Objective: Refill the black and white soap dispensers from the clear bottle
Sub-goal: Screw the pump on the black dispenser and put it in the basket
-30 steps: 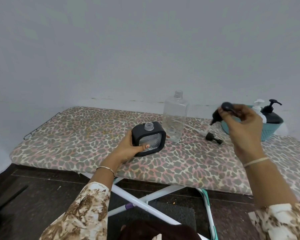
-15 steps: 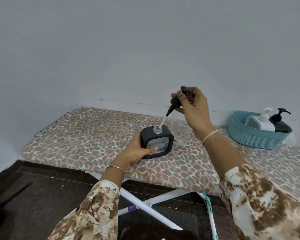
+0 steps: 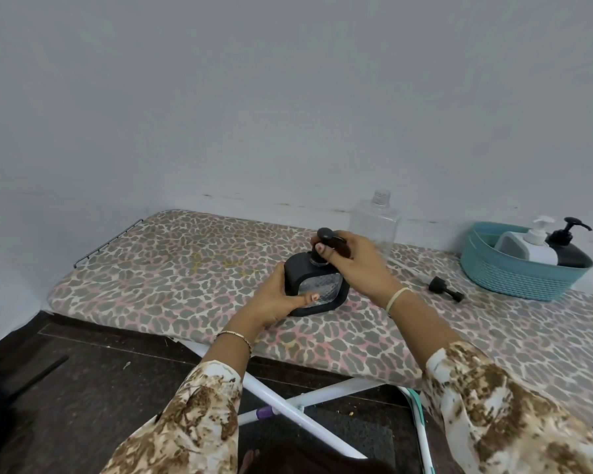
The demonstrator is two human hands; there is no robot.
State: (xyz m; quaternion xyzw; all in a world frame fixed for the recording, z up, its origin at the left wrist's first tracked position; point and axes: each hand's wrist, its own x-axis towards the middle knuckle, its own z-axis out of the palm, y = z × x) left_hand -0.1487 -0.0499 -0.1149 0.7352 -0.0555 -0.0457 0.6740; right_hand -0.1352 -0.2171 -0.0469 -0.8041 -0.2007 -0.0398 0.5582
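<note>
Ironing board (image 3: pixel 185 285), leopard-print cover, carries all items; teal basket (image 3: pixel 514 285) at its right end holds a white pump dispenser (image 3: pixel 528 246) and a black pump dispenser (image 3: pixel 570 254); clear bottle (image 3: pixel 374 220) stands uncapped near the wall, behind the right hand (image 3: pixel 360 265); black square dispenser (image 3: pixel 298 271) stands mid-board; left hand (image 3: pixel 274 299) grips its left side, thumb across the front; right hand's fingers curl round the pump head (image 3: pixel 324 233) at the dispenser neck; loose black pump part (image 3: pixel 446 291) lies on the cover near the right wrist.
</note>
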